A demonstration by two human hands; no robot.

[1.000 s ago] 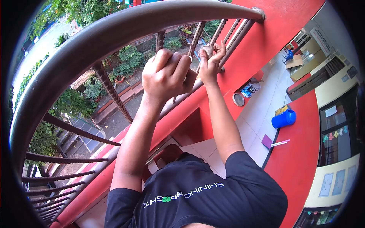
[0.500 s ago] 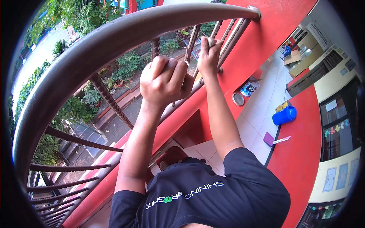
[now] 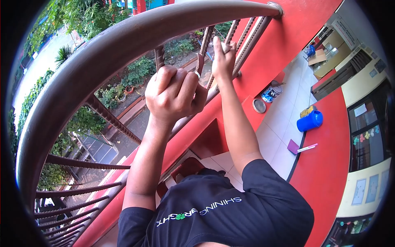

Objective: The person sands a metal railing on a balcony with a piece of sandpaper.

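My left hand (image 3: pixel 173 94) is closed in a fist, knuckles toward me, in front of a ribbed brown metal baluster (image 3: pixel 159 56). The fist hides its fingertips and whatever they hold. My right hand (image 3: pixel 223 61) is farther right, among the balusters, with its thumb up and fingers curled. Between its thumb and fingers shows a small greyish-white piece (image 3: pixel 225 47), too small to name. Another ribbed baluster (image 3: pixel 207 40) stands between my hands, with a thin brown strip against it. The thick brown handrail (image 3: pixel 135 31) arches above both hands.
A red ledge (image 3: pixel 257 88) runs beneath the railing. On the right are a paint can (image 3: pixel 271 94), a round lid (image 3: pixel 259 106), a blue container (image 3: pixel 309 120) and a purple dustpan (image 3: pixel 293 147). Plants (image 3: pixel 138 72) and a walkway lie beyond the bars.
My left fist has shifted slightly left and down in view. My right hand has moved a little left and up, its fingers still curled. The brown strip lies closer to the baluster.
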